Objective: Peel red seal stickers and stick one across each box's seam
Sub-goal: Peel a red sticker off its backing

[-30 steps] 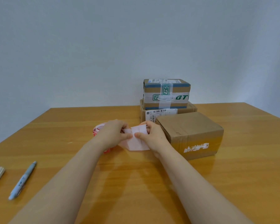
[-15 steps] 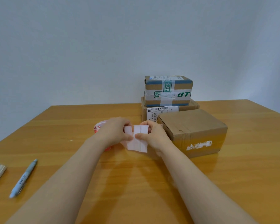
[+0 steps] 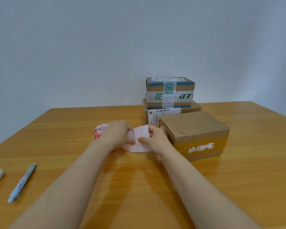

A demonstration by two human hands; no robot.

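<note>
Sticker strip (image 3: 141, 139), pale backing showing: pinched between left hand (image 3: 117, 134) and right hand (image 3: 155, 140), just beside nearest box (image 3: 194, 129). Peel seemingly begun (blurred); bend backing sharply, lift one corner slowly

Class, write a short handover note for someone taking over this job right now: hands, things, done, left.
Hands: left hand and right hand both pinch the sticker strip, pale side showing.
Things: sticker roll lies behind the left hand; plain box stands right of the hands; taped box is stacked on the labelled box behind.
Done: no red seal shows on any box.
Left: peel one, seal all three seams.
</note>
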